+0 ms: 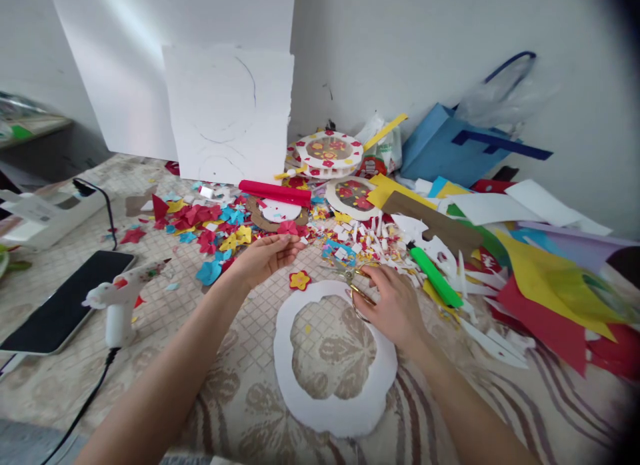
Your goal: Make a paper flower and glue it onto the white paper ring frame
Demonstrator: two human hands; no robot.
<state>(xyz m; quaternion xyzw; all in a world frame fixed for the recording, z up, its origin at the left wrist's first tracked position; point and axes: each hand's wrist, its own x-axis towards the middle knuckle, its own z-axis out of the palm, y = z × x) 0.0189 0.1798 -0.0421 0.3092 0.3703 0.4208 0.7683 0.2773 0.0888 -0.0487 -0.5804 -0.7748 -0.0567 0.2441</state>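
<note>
My left hand (265, 257) is closed, thumb against curled fingers, above the cut paper pieces. A red paper piece (289, 228) shows right at its fingertips; whether it is pinched or lies behind them I cannot tell. In my right hand (393, 301) is a pair of gold-handled scissors (356, 288), blades pointing left. Below the scissors lies a white scalloped ring (290, 378) with a flower-shaped opening, partly under my right hand. At the ring's upper edge is a small yellow and red paper flower (300, 280).
On the left stand a white glue gun (120, 298) and a dark phone (65, 305). Paper scraps (365, 238) and a green cutter (436, 277) lie ahead. A decorated round piece (327, 151) is at the back. Coloured sheets (540, 305) and a blue bag (445, 148) fill the right.
</note>
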